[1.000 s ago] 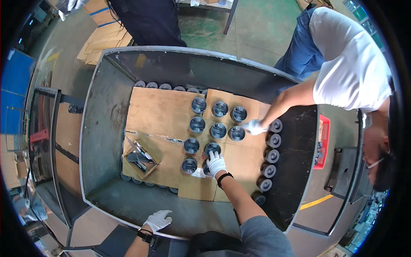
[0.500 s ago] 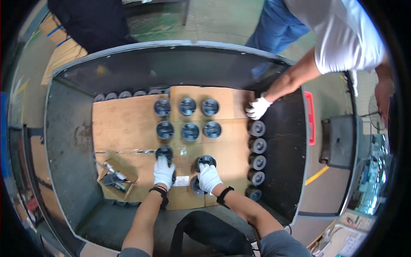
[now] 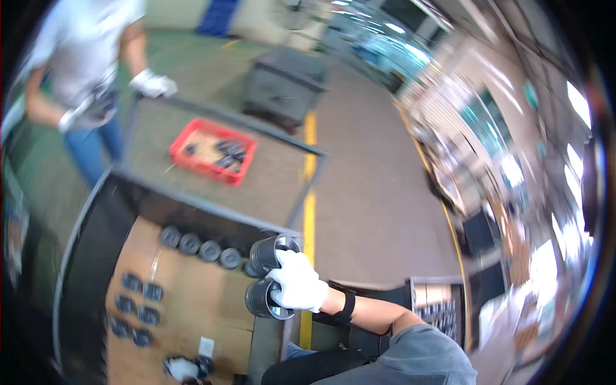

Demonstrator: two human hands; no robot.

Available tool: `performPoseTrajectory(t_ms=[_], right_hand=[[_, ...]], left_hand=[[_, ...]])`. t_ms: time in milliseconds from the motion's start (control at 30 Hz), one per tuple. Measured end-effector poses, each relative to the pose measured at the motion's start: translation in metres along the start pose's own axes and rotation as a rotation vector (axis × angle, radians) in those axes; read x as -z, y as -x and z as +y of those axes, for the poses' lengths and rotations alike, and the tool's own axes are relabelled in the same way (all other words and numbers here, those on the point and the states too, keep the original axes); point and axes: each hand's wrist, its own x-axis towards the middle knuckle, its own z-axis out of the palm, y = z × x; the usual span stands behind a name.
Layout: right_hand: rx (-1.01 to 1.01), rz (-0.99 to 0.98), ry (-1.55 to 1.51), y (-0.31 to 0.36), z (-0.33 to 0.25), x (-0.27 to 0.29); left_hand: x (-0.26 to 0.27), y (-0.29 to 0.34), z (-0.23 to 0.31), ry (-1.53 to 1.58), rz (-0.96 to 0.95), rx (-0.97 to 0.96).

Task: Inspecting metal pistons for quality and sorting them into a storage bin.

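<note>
My right hand, in a white glove, is raised over the near right corner of the large bin. Its fingers grip two dark metal pistons at once, an upper piston and a lower piston. At the lower edge my left hand, also gloved, is low over the cardboard with dark pistons on both sides of it. It seems closed on them, though blur hides its fingertips. Several standing pistons form two lines on the cardboard, beside a white label.
A row of pistons runs along the bin wall. Beyond it are a metal rail frame, a red crate with dark parts and a grey box. A co-worker at far left grips the frame and holds a dark piece.
My view has swung to the right. My right hand has lifted two pistons off the cardboard toward the bin's edge. The co-worker's hand has left the bin.
</note>
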Motion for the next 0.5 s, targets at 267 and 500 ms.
performPoseTrajectory(t_ms=[267, 500], right_hand=[[-0.593, 0.336, 0.175, 0.241, 0.061, 0.171], [-1.221, 0.222, 0.353, 0.442, 0.16, 0.221]], left_hand=[[-0.023, -0.016, -0.111, 1.939, -0.551, -1.77], [0.153, 0.0, -0.071, 2.12, -0.313, -2.468]])
